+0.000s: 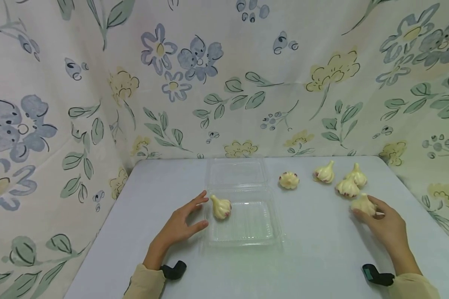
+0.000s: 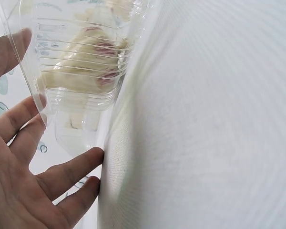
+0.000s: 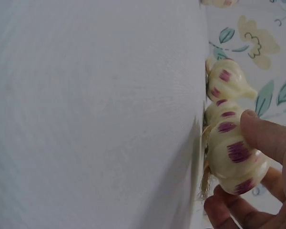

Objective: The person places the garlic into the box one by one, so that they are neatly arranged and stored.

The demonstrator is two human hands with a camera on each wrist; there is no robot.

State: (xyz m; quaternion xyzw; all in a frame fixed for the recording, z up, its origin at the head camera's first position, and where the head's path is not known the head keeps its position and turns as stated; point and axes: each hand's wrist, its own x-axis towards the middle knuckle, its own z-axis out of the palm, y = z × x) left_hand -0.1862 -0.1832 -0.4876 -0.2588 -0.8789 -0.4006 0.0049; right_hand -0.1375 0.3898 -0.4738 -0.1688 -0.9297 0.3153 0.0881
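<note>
A clear plastic clamshell box (image 1: pixel 252 222) lies with its lid folded back, and one garlic bulb (image 1: pixel 221 208) rests in the left side of its base. My left hand (image 1: pixel 177 226) is at the box's left edge, fingers spread and loosely bent; the left wrist view shows fingertips right at the plastic wall. On the right, my right hand (image 1: pixel 391 226) grips another garlic bulb (image 3: pixel 236 155) between thumb and fingers. Its roots are close to the white tabletop, and purple patches mark its skin.
Beyond my right hand stand several more garlic bulbs, among them a close pair (image 1: pixel 347 187) and one bulb (image 1: pixel 324 172) to their left. Nearer the box is a single bulb (image 1: pixel 289 180). A floral curtain (image 1: pixel 224 124) hangs behind the white table (image 1: pixel 314 257).
</note>
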